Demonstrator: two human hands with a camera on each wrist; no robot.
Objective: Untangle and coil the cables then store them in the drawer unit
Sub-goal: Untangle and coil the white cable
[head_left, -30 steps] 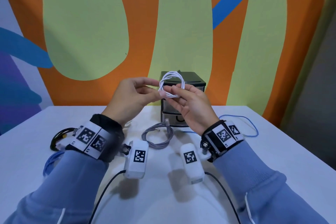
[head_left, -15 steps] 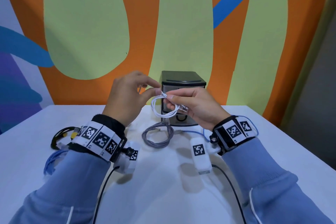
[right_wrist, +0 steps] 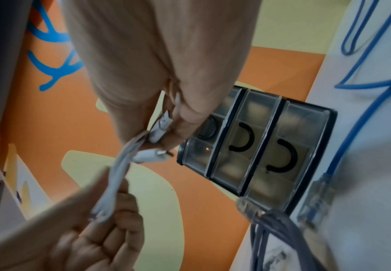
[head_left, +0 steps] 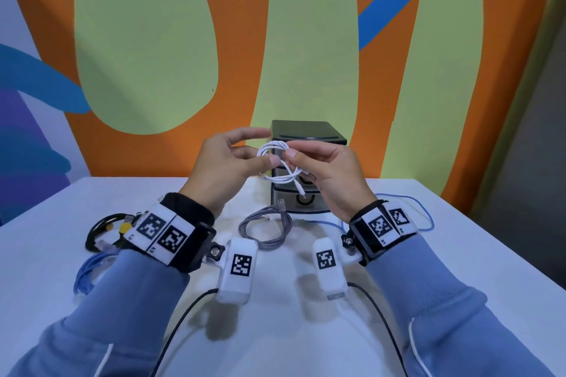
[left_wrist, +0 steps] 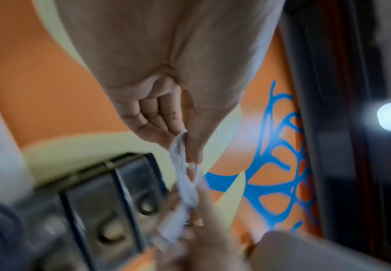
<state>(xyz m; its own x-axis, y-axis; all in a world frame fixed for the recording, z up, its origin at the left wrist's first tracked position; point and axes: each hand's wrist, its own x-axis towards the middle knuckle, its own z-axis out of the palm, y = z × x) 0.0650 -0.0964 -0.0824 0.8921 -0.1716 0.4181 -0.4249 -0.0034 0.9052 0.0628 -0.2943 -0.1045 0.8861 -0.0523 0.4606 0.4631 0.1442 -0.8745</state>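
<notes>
1. The left hand (head_left: 225, 159) pinches the white cable (head_left: 277, 162) between thumb and fingers; its grip is narrow and closed on the coil's left side.
2. The right hand (head_left: 327, 173) pinches the same cable from the right, fingers curled round the strands, with one plug end (right_wrist: 161, 126) tucked in this grip.
3. The cable is held in the air between the two hands, looped in a loose figure-eight, a second plug (head_left: 301, 193) hanging free below.
4. Just behind the hands stands the drawer unit (head_left: 309, 135) at the far edge of the surface (head_left: 275, 330); its three drawers (right_wrist: 266, 144) look pushed in.
5. In front of the unit lies a grey cable (head_left: 265, 228), coiled.
6. A blue cable (head_left: 425, 211) trails loose on the right.
7. At the left lie a black cable (head_left: 95, 231) and another blue coil (head_left: 88, 272), partly hidden by the left sleeve.
</notes>
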